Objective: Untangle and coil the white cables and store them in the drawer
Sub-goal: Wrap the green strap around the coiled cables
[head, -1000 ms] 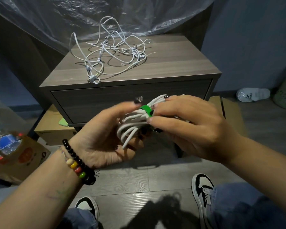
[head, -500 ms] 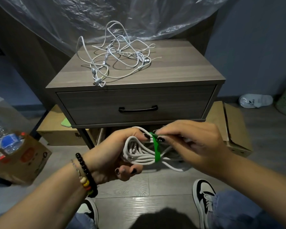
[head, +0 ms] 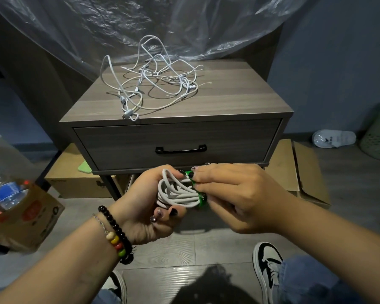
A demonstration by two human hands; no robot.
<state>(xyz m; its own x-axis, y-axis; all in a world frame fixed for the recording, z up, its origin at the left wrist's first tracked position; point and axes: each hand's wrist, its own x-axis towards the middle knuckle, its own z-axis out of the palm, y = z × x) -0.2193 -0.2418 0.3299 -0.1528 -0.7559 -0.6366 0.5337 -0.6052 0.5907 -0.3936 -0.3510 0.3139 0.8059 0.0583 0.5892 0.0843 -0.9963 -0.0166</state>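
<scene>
Dim, bluish room light; glare on plastic sheet (head: 140,23) upper frame, floor (head: 184,268) sheen below; wide-angle bending at edges.

The coil (head: 177,194) is white, bound by a bright green tie (head: 198,189). Above it, the desk (head: 228,102) shows grey-brown wood grain in lengthwise streaks, and its drawer (head: 123,141) carries the same grain with a black handle (head: 181,149). The tangle (head: 154,82) on the desk is white. The left hand (head: 145,207) has black nails, and its wrist wears a black bead bracelet (head: 115,229) beside cream, yellow, red and green beads. Below the coil, a shoe (head: 269,266) is black and white beside blue denim (head: 312,281). Left of the desk, a brown box (head: 26,218) bears an orange mark. The floor (head: 184,249) is grey.
</scene>
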